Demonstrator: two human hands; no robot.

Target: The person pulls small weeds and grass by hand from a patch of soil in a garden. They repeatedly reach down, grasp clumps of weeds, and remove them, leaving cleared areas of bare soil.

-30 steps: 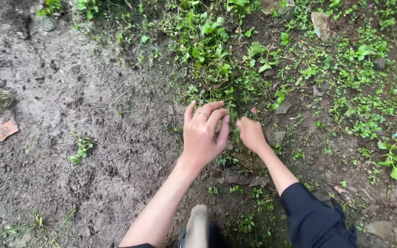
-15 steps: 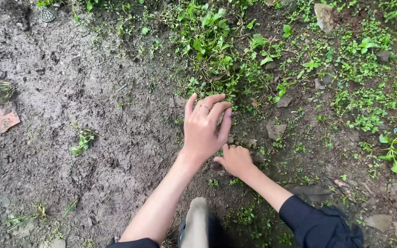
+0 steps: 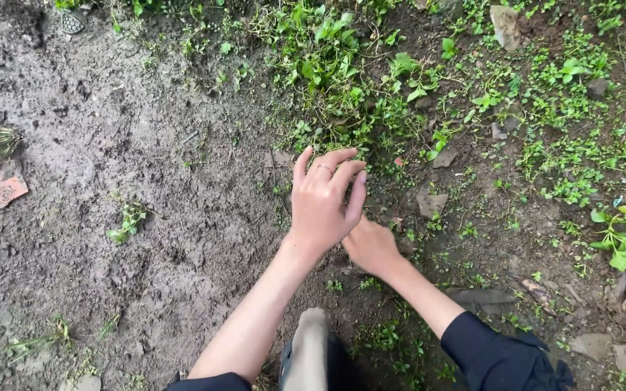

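My left hand (image 3: 322, 199) hovers over bare wet soil at the near edge of a patch of green weeds (image 3: 342, 80). Its fingers are spread and curled, with a ring on one, and nothing is in it. My right hand (image 3: 371, 246) lies lower and just to the right, partly tucked under the left hand, its fingers closed against the dirt. Whether it holds any plant is hidden. Small weeds grow around both hands.
Bare dark mud (image 3: 110, 159) fills the left half, with a lone weed tuft (image 3: 128, 221) and a reddish shard (image 3: 3, 187). Stones (image 3: 505, 25) and flat fragments (image 3: 430, 204) lie among low weeds on the right. A light-coloured shoe tip (image 3: 309, 347) sits at the bottom.
My right hand has pulled back toward me from the weeds beside the left fingers and now rests on the soil under the left hand. The left hand has barely moved.
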